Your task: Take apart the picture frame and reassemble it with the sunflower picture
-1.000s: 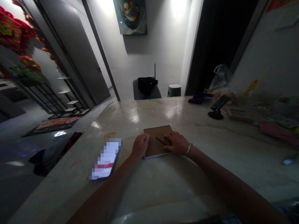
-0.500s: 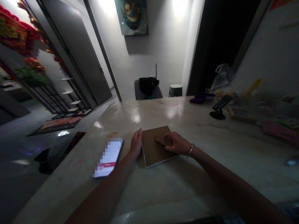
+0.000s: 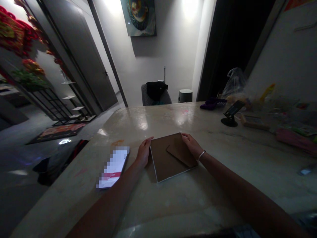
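A flat, square brown board [image 3: 163, 162] with thin white edges is between my hands over the pale table [image 3: 158, 205]. On its face a brown flap [image 3: 182, 152] lies nearly flat, its edge running diagonally to the lower right. My left hand [image 3: 144, 152] grips the board's left edge near the upper corner. At the upper right corner, my right hand [image 3: 192, 145], with a silver bracelet [image 3: 201, 155] at the wrist, holds the other side. Left of my left forearm lies a phone [image 3: 114, 168] with a lit screen.
A black phone stand [image 3: 232, 114] stands at the right, beside a wooden frame [image 3: 254, 121]. Behind it are a purple item [image 3: 212, 103] and a clear plastic bag [image 3: 235, 82]. Pink cloth [image 3: 294, 139] lies far right. Beyond the table is a chair [image 3: 146, 94].
My right hand has left the flap and moved to the board's upper right edge. The flap lies flatter, and the board's near edge has shifted slightly toward me.
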Demonstrator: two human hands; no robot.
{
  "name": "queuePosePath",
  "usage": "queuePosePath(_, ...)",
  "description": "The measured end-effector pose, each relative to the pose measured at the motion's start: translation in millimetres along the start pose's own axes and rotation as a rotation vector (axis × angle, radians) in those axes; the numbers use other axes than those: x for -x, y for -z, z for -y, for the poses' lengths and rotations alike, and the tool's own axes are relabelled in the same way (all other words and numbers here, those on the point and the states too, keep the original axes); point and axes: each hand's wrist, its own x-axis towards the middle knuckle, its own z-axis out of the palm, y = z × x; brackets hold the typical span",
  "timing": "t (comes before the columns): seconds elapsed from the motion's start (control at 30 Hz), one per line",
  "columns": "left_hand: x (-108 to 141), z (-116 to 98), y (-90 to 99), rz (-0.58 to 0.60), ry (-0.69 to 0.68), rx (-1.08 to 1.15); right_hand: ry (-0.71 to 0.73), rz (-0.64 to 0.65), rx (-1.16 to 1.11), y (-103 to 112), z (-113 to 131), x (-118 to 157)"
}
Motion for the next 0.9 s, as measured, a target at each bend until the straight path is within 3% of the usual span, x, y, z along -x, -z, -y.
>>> queuePosePath(0.13, 2.1, -2.0, -2.8, 0.056, 0.04, 0.047, -0.156, 0.028, -0.317, 1.8, -0.5, -2.7)
queuePosePath(0.4, 4.1, -6.6, -5.8, 0.182, 0.16, 0.152, -0.314, 0.133, -0.539, 4.4, 11.6, 1.2)
queuePosePath(0.73, 7.0, -9.6, -4.5, 0.245, 0.227, 0.239, -0.379, 0.171, -0.575, 5.2, 15.2, 2.9)
queuePosePath(0.9, 6.0, -10.0, -5.0, 0.238, 0.251, 0.253, -0.335, 0.221, -0.556, 4.3, 12.7, 2.4)
